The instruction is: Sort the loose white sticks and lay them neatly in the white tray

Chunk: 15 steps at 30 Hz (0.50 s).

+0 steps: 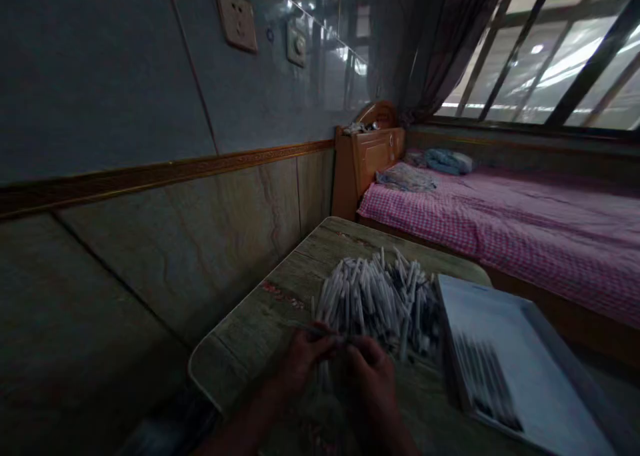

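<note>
Both hands are close together over the near part of the table, in front of a heap of white pens (365, 293). My left hand (310, 353) is closed on a thin pen (303, 325), whose one end points out to the left. My right hand (367, 363) pinches at the pen's other end, by the left fingertips; dim light and blur hide the exact grip. To the right, a shallow white box (530, 356) holds a row of several pens (485, 376) along its left side.
The wood-patterned table (260, 323) has rounded corners and stands beside a tiled wall (225, 223). Beyond it is a bed (500, 209) with a pink checked cover and a wooden headboard (375, 153). A window is at the upper right.
</note>
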Tool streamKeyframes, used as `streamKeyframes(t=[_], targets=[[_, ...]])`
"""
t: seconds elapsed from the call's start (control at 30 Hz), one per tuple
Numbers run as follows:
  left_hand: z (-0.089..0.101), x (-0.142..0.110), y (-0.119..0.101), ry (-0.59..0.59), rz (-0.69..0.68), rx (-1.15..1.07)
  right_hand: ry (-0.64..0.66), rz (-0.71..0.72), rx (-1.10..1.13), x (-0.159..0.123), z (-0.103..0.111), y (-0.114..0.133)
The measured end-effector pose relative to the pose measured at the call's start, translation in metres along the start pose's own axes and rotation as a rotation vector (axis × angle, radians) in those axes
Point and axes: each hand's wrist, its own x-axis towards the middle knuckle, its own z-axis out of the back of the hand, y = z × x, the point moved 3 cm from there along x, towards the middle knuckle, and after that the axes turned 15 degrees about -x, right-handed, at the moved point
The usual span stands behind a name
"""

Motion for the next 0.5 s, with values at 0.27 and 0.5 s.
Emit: streamKeyframes(t=[0.27, 0.5], targets=[[-0.0092, -0.0052, -0.0081, -0.025, 0.009, -0.005, -0.042, 0.178, -0.15, 0.0041, 0.0044, 0.004], [-0.0066, -0.0026, -0.0061, -0.024, 0.014, -0.053, -0.048, 0.307, -0.233, 0.0054, 0.003, 0.005]])
